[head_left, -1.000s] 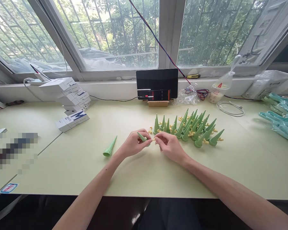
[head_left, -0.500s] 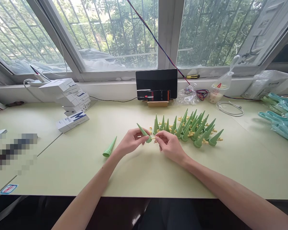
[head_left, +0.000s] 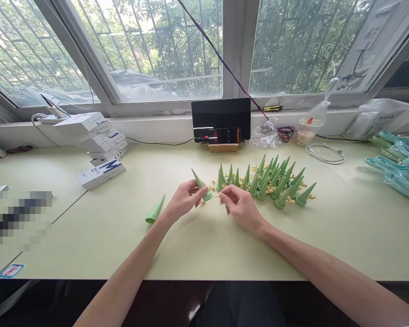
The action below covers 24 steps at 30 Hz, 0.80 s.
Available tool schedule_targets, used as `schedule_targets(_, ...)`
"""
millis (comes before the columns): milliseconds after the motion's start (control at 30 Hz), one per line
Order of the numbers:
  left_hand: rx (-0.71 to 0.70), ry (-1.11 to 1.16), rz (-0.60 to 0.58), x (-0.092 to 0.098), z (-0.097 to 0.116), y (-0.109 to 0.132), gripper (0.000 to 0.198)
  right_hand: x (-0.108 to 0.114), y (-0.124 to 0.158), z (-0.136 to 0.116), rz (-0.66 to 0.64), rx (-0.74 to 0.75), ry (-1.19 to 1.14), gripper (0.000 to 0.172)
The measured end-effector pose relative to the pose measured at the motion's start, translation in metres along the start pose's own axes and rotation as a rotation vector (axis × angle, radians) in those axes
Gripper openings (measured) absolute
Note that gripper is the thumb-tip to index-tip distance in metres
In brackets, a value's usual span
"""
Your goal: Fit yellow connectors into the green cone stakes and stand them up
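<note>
Seemingly fitting step: left hand [head_left: 183, 203] pinching green plastic cone [head_left: 201, 185], right hand [head_left: 239, 207] pinching small yellow plastic plug [head_left: 218, 195] just beside its wide end. Needed next: straight alignment.

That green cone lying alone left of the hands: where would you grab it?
Probably by the wide collar of the lone green cone, pinching across it from above: it lies flat on the table, thin tip pointing away, and the tip would likely slip.
</note>
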<state>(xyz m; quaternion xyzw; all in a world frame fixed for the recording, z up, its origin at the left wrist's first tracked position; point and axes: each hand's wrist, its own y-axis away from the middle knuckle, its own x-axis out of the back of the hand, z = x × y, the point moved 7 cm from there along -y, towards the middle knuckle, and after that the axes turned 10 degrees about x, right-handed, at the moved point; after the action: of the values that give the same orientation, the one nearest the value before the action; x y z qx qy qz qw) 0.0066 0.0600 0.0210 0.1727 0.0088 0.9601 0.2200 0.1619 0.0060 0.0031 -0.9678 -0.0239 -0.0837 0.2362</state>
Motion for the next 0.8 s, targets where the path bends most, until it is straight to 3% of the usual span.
schedule_targets(333, 0.036, 0.07, -0.035, -0.003, -0.005, -0.003, 0.036, 0.001, 0.0, -0.003, -0.014, 0.013, 0.051, 0.022)
schedule_targets(633, 0.047, 0.239, -0.145, -0.009, -0.005, -0.003, 0.031, -0.001, 0.001, 0.0, -0.024, 0.014, 0.066, 0.022)
schedule_targets(800, 0.029, 0.244, -0.127, -0.006, -0.004, -0.003, 0.03, -0.009, 0.003, 0.001, -0.116, 0.019, 0.064, 0.018)
